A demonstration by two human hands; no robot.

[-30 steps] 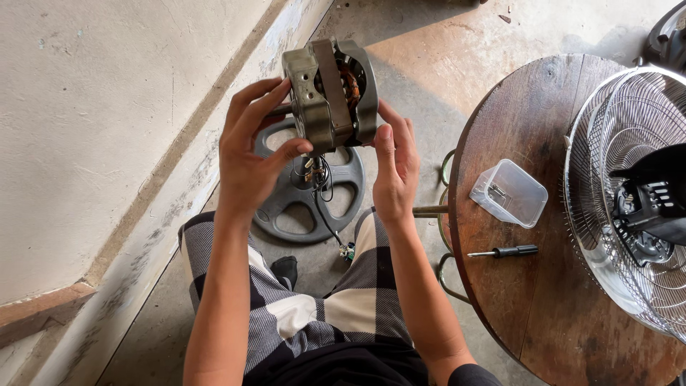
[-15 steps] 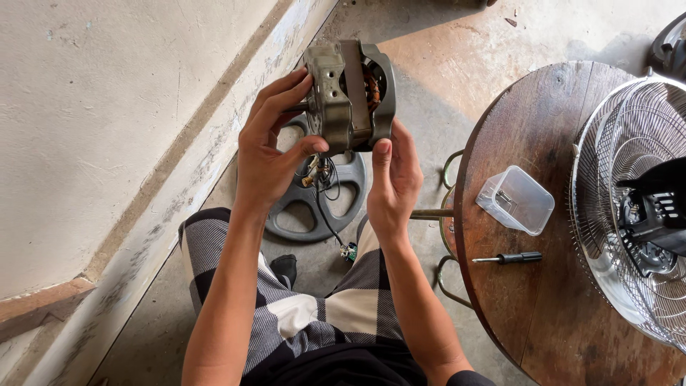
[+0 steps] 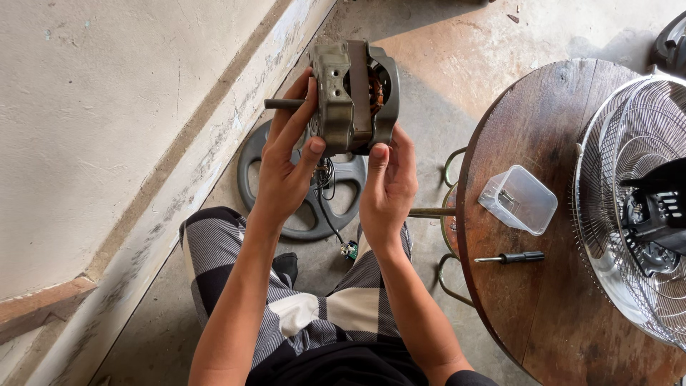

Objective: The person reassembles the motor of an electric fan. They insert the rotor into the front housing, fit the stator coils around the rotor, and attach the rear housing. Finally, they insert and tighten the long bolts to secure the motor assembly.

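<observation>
I hold a grey metal fan motor (image 3: 354, 96) up in front of me with both hands. Its shaft (image 3: 282, 104) sticks out to the left and copper windings show inside the housing. My left hand (image 3: 286, 164) grips the motor's left side, fingers over the casing by the shaft. My right hand (image 3: 388, 182) supports its lower right side. Thin wires (image 3: 327, 196) hang from the motor, ending in a small connector (image 3: 349, 250) above my lap.
A round wooden table (image 3: 543, 314) stands at my right with a clear plastic container (image 3: 518, 199), a black-handled screwdriver (image 3: 511, 257) and a metal fan grille (image 3: 636, 207) with its dark hub. A grey spoked round fan base (image 3: 300, 193) lies on the concrete floor by the wall.
The motor has been turned slightly in my hands, so the shaft now shows on the left. Both hands keep their grip.
</observation>
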